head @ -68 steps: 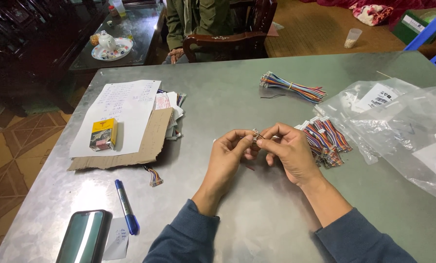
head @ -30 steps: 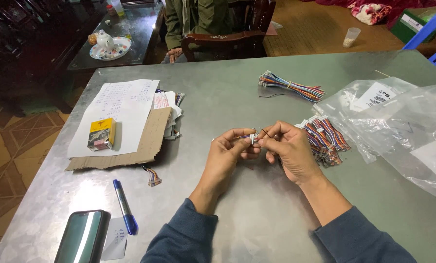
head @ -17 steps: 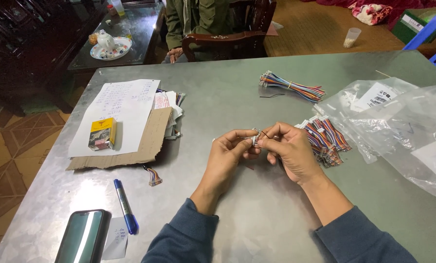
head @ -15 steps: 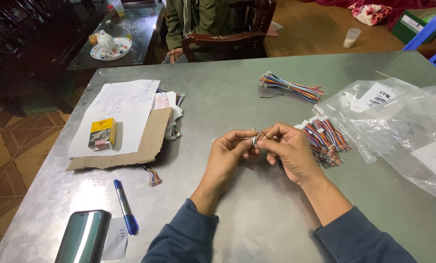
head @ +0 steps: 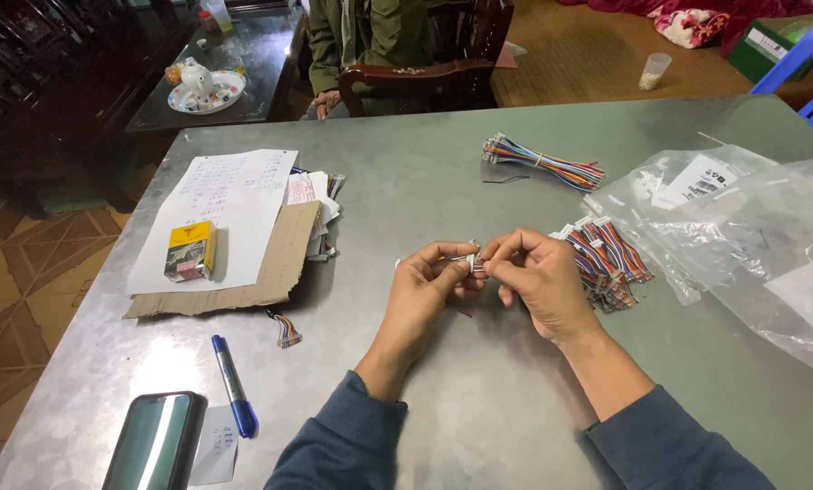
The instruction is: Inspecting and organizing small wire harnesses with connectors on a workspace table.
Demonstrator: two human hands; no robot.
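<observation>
Head view, only one there is.

Left hand [head: 429, 286] and right hand [head: 535, 277] meet just above the metal table [head: 406, 181], fingertips pinched together on a small white connector [head: 475, 262] with short wires. Both hands closed on it, thumb against forefinger, no visible gap. It's held between the hands and clear of the tabletop, probably so each side can be gripped and worked against the other. Too small to tell the pin count or which end is which.

Just beside the right hand: a pile of multicoloured wire harnesses [head: 606, 259], within easy reach, looks like the working stock. Further back, a tied bundle of ribbon-coloured wires [head: 538, 163], well apart from the hands. To the right, clear plastic bags [head: 751, 236] with a white label, likely the packaging for the harnesses.

Left side: a handwritten sheet of paper [head: 220, 204] on a cardboard piece [head: 275, 272], a small yellow box [head: 190, 250] sitting on the sheet. One loose short harness [head: 285, 330] at the cardboard's edge. Near the table's front: a blue marker [head: 234, 386] and a smartphone [head: 154, 443], screen up.

Across the table, another person's green jacket [head: 370, 36] behind a wooden chair [head: 425, 77]; not involved with the wires.
</observation>
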